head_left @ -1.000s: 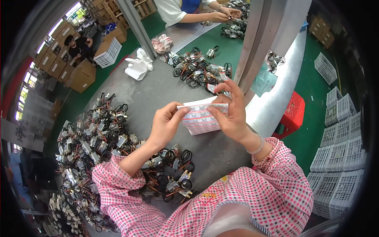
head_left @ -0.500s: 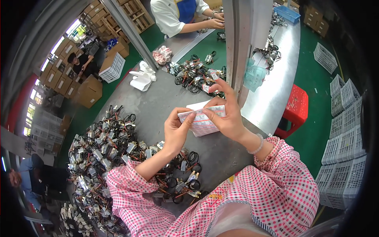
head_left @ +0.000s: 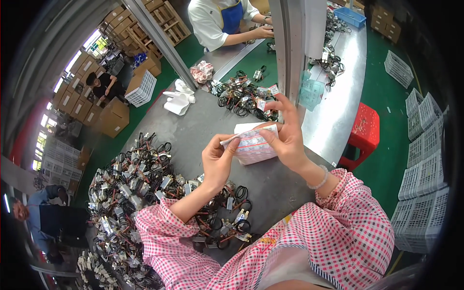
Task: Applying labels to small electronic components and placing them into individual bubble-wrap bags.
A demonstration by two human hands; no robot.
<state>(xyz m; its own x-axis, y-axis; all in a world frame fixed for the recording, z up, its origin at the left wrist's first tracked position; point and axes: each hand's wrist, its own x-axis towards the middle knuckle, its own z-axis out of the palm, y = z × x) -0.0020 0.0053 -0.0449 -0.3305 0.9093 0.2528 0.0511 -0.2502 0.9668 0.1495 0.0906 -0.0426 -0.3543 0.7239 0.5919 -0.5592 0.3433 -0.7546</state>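
Observation:
A folded sheet of small printed labels (head_left: 254, 143), white with red and pinkish stripes, is held up over the grey table. My left hand (head_left: 217, 158) pinches its left end between thumb and fingers. At the right end, my right hand (head_left: 289, 141) grips it with the thumb on its face. Two other fingers of that hand are raised, and a small label (head_left: 274, 90) and a second label (head_left: 261, 105) appear stuck at their tips. White paper (head_left: 245, 127) shows behind the sheet's upper edge; the fingers behind are partly hidden.
Black-cabled parts with small metal boxes (head_left: 128, 193) are heaped at the left, with a smaller heap (head_left: 241, 96) ahead. Crumpled white paper (head_left: 179, 101) lies at the far left. A metal post (head_left: 288, 48) and red stool (head_left: 363, 126) stand nearby. A co-worker (head_left: 227, 21) works beyond.
My right hand has shifted slightly right, carrying the labels at its fingertips. The sheet stays between both hands, its right end a little farther right. The whole view has shifted slightly.

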